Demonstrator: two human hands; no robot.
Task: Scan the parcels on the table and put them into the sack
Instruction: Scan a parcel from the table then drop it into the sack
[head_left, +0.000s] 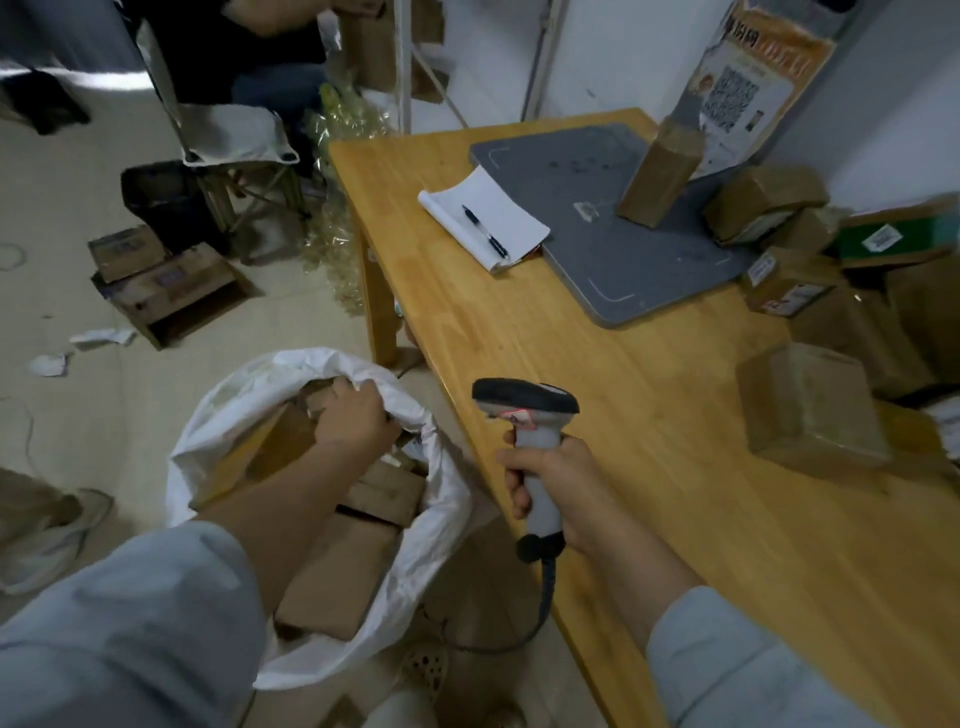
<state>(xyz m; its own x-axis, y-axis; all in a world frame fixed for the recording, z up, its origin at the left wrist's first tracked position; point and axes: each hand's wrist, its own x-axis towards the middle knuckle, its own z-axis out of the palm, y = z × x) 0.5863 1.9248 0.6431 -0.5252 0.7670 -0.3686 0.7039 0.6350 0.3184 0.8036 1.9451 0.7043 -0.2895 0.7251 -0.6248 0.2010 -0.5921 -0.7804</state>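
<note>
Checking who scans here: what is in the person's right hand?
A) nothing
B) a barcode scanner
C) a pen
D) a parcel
B: the right hand grips the grey handle of the barcode scanner; the left hand grips a parcel in the sack.

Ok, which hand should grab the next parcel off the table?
Left, probably. The right hand grips the scanner above the table, so it cannot grasp. The left hand is down in the sack, farther from the nearest parcel, but carries no tool.
</note>
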